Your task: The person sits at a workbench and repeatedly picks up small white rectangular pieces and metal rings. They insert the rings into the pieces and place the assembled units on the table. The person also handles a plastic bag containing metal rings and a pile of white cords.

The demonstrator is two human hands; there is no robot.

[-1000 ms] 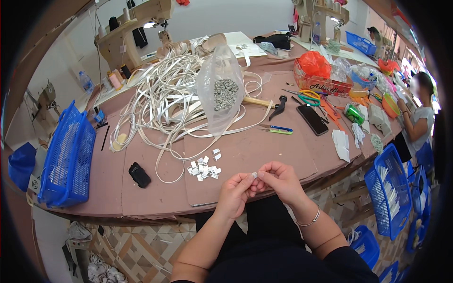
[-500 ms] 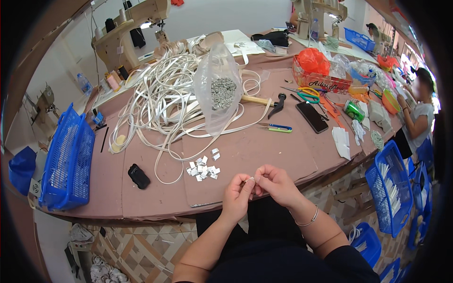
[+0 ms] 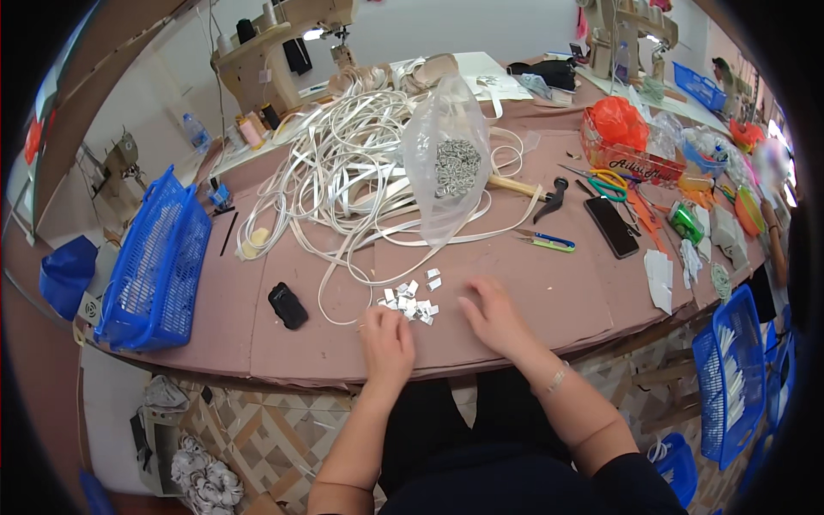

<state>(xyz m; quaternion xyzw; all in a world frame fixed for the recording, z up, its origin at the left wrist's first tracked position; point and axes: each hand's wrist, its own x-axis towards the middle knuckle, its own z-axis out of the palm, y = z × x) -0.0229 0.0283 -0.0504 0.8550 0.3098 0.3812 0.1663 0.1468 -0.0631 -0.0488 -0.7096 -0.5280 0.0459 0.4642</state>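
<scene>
My left hand is low over the table, its fingers bent and close together beside a small heap of folded white fabric tabs. Whatever its fingertips may hold is hidden. To the right of the heap, my right hand hovers with thumb and fingers apart and nothing visible between them; its fingertips are slightly blurred. Beyond the hands stands a clear plastic bag of small metal pieces. It rests against a tangled pile of white straps.
A black case and a blue basket are on the left. Toward the right lie thread snips, a hammer, a phone, scissors and a green can. Another blue basket stands below the right table edge.
My hands have parted from their pinch on a small white piece. The left went to the heap of tabs, the right lifted away and opened. The view has shifted left.
</scene>
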